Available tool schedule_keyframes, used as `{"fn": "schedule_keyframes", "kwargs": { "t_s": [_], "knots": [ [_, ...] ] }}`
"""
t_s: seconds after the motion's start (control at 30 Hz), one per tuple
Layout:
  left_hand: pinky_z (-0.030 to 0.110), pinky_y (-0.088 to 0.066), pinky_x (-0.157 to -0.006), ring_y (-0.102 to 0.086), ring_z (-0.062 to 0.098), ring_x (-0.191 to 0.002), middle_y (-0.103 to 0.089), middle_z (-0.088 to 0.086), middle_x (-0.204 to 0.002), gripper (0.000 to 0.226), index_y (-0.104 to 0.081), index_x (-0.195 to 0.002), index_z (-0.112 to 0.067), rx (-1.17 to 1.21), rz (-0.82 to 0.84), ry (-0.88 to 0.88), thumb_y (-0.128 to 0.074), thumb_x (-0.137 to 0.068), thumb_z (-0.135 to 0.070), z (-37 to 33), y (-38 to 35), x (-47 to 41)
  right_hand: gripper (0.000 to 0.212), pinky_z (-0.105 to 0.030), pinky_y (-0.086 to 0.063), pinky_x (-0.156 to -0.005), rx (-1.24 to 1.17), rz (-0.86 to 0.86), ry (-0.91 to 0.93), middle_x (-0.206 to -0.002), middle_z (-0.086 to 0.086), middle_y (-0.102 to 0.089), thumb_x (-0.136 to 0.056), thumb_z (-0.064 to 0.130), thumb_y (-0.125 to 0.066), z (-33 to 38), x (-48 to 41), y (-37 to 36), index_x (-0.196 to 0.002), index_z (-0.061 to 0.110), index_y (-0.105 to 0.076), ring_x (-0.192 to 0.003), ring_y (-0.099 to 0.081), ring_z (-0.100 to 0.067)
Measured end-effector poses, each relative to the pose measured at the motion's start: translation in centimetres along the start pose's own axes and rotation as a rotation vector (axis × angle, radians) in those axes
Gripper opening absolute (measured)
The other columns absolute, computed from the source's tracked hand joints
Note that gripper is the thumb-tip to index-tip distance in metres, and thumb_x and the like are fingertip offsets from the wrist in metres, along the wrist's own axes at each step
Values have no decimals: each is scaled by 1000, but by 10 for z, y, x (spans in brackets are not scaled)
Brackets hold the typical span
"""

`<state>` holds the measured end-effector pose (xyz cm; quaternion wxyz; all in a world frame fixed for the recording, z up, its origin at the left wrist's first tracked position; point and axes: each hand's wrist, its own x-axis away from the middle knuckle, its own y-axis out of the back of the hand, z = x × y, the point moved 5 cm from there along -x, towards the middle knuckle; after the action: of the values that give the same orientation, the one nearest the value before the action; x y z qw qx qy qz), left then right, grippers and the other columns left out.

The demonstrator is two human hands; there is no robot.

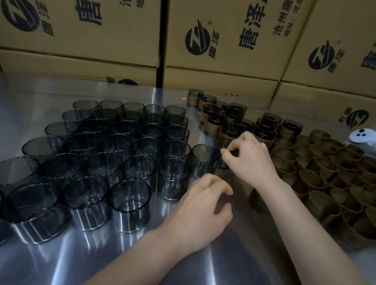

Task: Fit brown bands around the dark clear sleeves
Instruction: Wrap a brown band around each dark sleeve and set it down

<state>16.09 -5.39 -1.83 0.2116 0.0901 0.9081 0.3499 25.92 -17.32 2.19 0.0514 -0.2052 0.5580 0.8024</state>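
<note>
Smoky grey see-through sleeves (105, 149) stand beside brown bands (337, 181) on the shiny silver table (128, 261). Tan cartons (225, 32) carry black printing. A white controller (367, 143) has black buttons.

On shiny steel table (38, 265): dark clear sleeves (131, 196) left, brown bands (323, 182) right, banded sleeves (229, 123) behind, white controller (367, 140) far right.

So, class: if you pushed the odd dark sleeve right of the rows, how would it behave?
That sleeve looks thin-walled and hollow, so probably light. Upright on the shiny table, it would likely slide, not tip; on its side it could roll.
</note>
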Motion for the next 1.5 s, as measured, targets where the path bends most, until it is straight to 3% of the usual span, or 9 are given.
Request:
{"fn": "schedule_keyframes", "kwargs": {
  "t_s": [0.2,0.4,0.53,0.73,0.93,1.1,1.17,1.33,1.5],
  "knots": [
    [18,-22,-109,-21,7,-145,-28,-9,-152,36,-50,-131,-23,-14,30,96,-56,-95,-25,9,-6,-3,25,-26,-44,-73,-10,-30,-54,-107,1,-48,-94,40,-59,-6,-1,-1,-96,16,-66,-91,-55,-17],
    [19,-13,-116,-6,8,-152,-18,1,-163,44,-44,-137,-24,25,33,132,-56,-95,-24,9,-11,-6,21,-15,-24,-56,-66,-123,-136,-100,0,-50,-98,36,-52,-9,0,8,-86,19,-51,-79,-46,-12],
    [24,-10,-118,4,12,-153,-2,5,-167,65,-25,-151,-26,65,82,167,-57,-94,-27,12,-12,-7,28,-20,-27,-54,-143,-156,-210,-86,1,-54,-100,36,-46,-13,1,12,-84,15,-52,-69,-46,-10],
    [32,-26,-120,-20,9,-149,-17,-4,-165,98,7,-158,-27,242,-15,178,-65,-91,-23,8,-5,-8,38,-30,-43,-55,-430,-41,-320,-64,-2,-61,-95,37,-45,-7,5,10,-66,15,-56,-62,-59,-20],
    [37,-30,-120,-27,4,-147,-28,-7,-159,96,-7,-157,-29,433,-169,109,-67,-83,-22,-2,10,-6,38,-23,-39,-40,-767,188,-455,-56,-13,-58,-94,35,-42,2,8,8,-76,7,-61,-38,-51,-20],
    [37,-32,-118,-33,5,-144,-35,-7,-155,90,-24,-154,-24,439,-267,58,-77,-82,-13,-4,19,-4,55,-23,-37,-37,-1075,357,-332,-51,-12,-52,-99,31,-39,10,14,6,-52,14,-64,-37,-48,-20],
    [38,-34,-117,-37,8,-142,-39,-4,-153,88,-28,-153,-20,439,-296,47,-79,-81,-10,-6,22,-3,52,-27,-42,-48,-1157,425,-302,-60,-10,-60,-99,33,-45,14,16,3,-55,19,-70,-51,-55,-20],
    [26,-40,-109,-44,-2,-131,-47,-11,-142,78,-40,-141,-32,389,-392,-9,-82,-79,-12,-11,31,0,30,-34,-49,-66,-1164,466,-192,-74,2,-71,-90,35,-59,20,17,2,-67,27,-76,-73,-67,-18],
    [30,-45,-106,-48,1,-127,-49,-6,-135,73,-48,-140,-21,415,-418,-30,-83,-77,-10,-12,31,2,32,-19,-53,-67,-1014,306,-224,-76,4,-73,-93,38,-58,13,11,11,-70,23,-75,-71,-69,-1]
  ]
}}
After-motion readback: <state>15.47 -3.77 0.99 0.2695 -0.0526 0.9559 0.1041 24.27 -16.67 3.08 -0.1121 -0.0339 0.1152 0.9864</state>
